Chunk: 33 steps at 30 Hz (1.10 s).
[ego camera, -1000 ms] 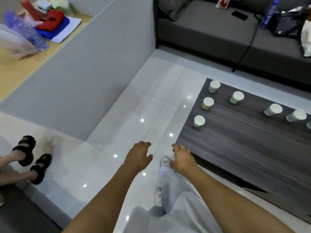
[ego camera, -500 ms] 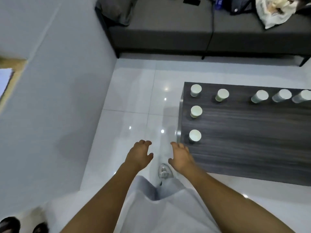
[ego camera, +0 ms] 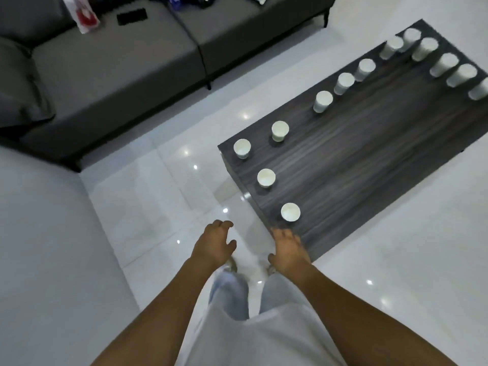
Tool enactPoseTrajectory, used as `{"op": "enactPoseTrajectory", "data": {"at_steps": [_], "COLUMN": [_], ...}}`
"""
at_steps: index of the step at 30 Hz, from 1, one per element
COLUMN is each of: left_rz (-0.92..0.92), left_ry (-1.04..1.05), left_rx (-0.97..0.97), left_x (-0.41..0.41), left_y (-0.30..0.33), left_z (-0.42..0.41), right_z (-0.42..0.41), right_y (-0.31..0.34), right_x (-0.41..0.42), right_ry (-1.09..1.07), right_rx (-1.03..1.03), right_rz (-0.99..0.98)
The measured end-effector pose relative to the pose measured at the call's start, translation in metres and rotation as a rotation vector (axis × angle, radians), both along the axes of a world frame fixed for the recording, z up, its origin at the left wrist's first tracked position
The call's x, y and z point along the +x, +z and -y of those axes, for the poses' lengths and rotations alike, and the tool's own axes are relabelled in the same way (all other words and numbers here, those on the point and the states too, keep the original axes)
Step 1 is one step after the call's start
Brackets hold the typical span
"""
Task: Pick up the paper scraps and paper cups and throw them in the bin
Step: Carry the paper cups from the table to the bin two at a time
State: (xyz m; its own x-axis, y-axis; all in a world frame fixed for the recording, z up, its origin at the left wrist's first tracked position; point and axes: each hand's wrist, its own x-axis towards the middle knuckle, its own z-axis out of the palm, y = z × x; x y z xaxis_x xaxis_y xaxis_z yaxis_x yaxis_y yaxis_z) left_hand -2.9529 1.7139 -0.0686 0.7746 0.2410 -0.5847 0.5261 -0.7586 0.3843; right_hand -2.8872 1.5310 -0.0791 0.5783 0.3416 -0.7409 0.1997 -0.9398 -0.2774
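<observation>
My left hand [ego camera: 214, 241] and right hand [ego camera: 287, 250] hang empty, fingers loosely spread, near the closest paper cup [ego camera: 290, 212] on the counter [ego camera: 369, 143].

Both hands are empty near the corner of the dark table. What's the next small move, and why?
Probably reach the right hand forward to the nearest paper cup and grip it. That cup stands upright just beyond the fingers at the table corner, and neither it nor the left hand holds anything. No bin is in view.
</observation>
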Motion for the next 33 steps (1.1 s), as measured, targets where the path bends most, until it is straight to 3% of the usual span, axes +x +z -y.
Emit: {"op": "enactPoseTrajectory", "data": {"at_steps": [6, 14, 25, 33], "left_rz": [-0.015, 0.012, -0.030, 0.014], "left_ry": [-0.283, -0.467, -0.650, -0.915], "left_rx": [0.000, 0.005, 0.032, 0.066], "left_x": [0.049, 0.136, 0.226, 0.268], "left_y": [-0.005, -0.025, -0.080, -0.174], "left_z": [-0.040, -0.032, -0.016, -0.002], "right_z": [-0.014, -0.011, -0.010, -0.018], "right_y": [0.000, -0.024, -0.081, -0.173], "right_x": [-0.005, 0.022, 0.075, 0.100], "right_ry": [-0.342, -0.620, -0.875, -0.918], "right_rx": [-0.002, -0.023, -0.008, -0.097], "right_rz": [0.023, 0.020, -0.036, 0.018]}}
